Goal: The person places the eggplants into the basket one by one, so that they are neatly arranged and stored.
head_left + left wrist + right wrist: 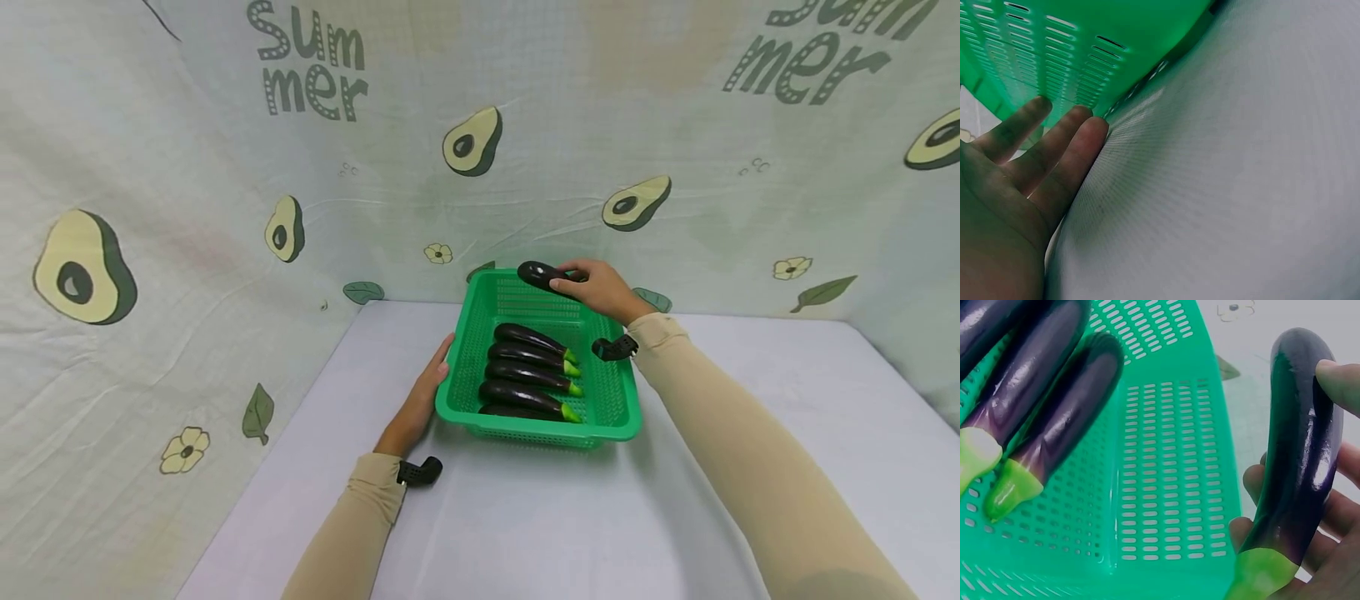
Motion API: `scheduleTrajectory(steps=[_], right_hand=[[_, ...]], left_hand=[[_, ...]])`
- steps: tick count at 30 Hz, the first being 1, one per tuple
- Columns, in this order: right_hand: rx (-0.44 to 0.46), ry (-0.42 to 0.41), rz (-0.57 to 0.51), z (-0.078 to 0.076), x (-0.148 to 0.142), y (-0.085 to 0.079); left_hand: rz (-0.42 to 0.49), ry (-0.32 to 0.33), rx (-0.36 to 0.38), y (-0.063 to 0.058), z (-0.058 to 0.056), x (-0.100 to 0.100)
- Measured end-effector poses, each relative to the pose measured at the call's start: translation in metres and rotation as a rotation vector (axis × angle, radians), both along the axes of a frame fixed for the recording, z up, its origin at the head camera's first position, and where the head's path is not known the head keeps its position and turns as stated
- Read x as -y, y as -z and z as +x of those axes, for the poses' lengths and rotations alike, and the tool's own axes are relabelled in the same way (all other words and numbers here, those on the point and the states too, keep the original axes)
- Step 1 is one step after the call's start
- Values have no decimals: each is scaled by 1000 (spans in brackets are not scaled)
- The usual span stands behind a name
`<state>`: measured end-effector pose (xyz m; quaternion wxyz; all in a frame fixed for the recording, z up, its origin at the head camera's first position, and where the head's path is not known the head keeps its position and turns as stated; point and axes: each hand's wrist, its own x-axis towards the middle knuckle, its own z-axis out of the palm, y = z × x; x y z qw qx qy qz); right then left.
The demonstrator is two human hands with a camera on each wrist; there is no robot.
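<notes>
My right hand [602, 289] grips a dark purple eggplant [540, 275] above the back of a green plastic basket [627, 422]. In the right wrist view the thumb lies along one side of this eggplant [1300, 437] and the fingers wrap behind it, its green cap pointing down. Several more eggplants [525, 372] lie side by side in the basket, caps toward the right. At the basket's left side is my left hand [420, 404]. Its extended fingers [1063, 178] rest against the slotted outer wall [1054, 56], as the left wrist view shows.
The basket stands on a white-covered table [517, 525] near its back edge. Behind and to the left hangs a pale cloth [525, 67] printed with avocados, leaves and flowers. Both wrists carry black straps with small devices [615, 347].
</notes>
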<state>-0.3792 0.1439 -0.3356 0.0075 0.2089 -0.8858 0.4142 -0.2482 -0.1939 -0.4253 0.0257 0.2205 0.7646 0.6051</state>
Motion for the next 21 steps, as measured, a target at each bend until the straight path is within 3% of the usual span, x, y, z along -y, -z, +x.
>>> scheduleTrajectory(steps=[11, 21], right_hand=[[13, -9, -1, -6, 2, 7], [29, 2, -16, -8, 5, 15]], left_hand=[[30, -2, -3, 1, -3, -3], [4, -11, 20, -1, 1, -2]])
